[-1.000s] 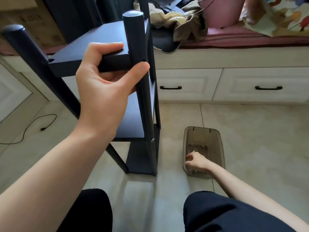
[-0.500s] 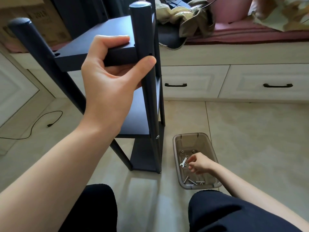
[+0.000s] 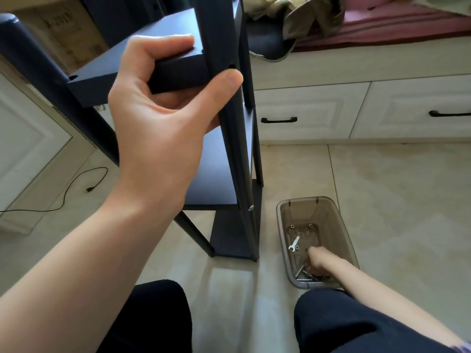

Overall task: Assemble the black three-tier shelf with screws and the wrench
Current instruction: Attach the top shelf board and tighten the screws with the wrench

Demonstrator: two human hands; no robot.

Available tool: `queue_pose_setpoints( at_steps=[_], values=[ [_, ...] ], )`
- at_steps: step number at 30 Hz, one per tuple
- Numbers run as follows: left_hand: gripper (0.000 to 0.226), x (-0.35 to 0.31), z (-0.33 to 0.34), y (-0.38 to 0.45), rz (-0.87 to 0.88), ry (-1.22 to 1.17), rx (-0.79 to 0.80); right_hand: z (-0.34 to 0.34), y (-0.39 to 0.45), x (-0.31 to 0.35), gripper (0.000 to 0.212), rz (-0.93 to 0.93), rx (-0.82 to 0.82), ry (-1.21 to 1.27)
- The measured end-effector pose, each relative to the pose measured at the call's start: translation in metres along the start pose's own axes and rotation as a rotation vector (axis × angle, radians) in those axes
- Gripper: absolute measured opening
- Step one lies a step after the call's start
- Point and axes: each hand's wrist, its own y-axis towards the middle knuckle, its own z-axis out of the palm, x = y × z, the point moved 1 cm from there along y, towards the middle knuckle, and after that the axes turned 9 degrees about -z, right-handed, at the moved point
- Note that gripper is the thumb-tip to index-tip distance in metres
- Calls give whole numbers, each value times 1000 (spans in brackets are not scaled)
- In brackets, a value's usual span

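Black shelf (image 3: 224,159) stands on the floor, steadied by the left hand (image 3: 158,118), whose fingers (image 3: 165,44) clamp its top board against a post, while the right hand (image 3: 319,261) digs among screws (image 3: 304,275) in the bin (image 3: 351,248) beside the wrench (image 3: 294,243), grip hidden.
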Motion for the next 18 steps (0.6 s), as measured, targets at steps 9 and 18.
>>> queue_pose_setpoints(
  at_steps=[9, 18],
  values=[
    [42, 1, 0, 1, 5, 4, -6, 21, 8, 6, 40, -28, -26, -269],
    [42, 1, 0, 2, 1, -24, -12, 6, -3, 12, 23, -78, -77, -146]
  ],
)
